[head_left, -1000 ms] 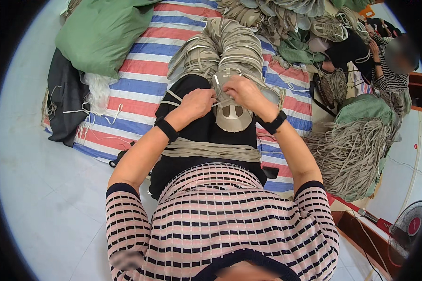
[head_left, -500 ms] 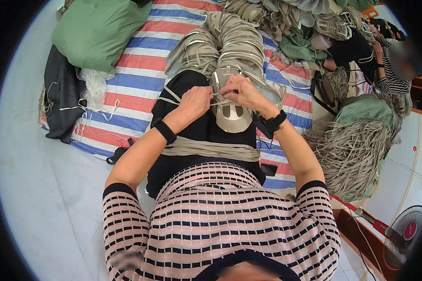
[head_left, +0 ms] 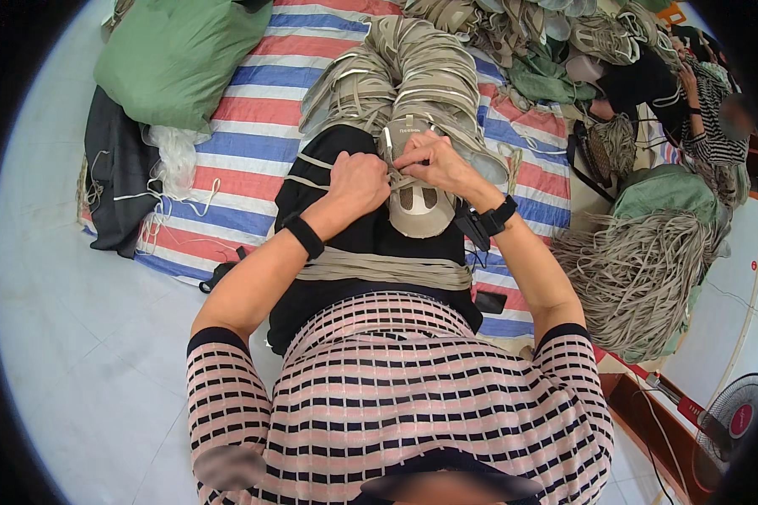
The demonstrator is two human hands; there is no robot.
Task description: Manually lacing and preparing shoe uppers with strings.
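A beige shoe upper (head_left: 421, 222) lies on my lap, its toe toward me. My left hand (head_left: 360, 182) is closed at its left edge, fingers curled round a flat beige shoelace (head_left: 314, 160) whose loose length trails over my black-clad thigh. Over the lacing area, my right hand (head_left: 436, 165) pinches at the lace, thumb and forefinger together; the exact spot under the fingertips is hidden. More of these uppers (head_left: 434, 71) are stacked in curved rows just beyond. Across my lap lies a bundle of beige laces (head_left: 379, 268).
A striped tarp (head_left: 253, 105) covers the floor. A green sack (head_left: 173, 63) stands at the far left. To the right are a heap of laces (head_left: 640, 273), a phone (head_left: 490, 302) and a fan (head_left: 733, 417). Another person (head_left: 712, 126) sits at the far right.
My left hand has come slightly right, closer to the shoe upper, and the lace stretch between the hands no longer shows. My right hand stays over the lacing. The whole view has shifted slightly.
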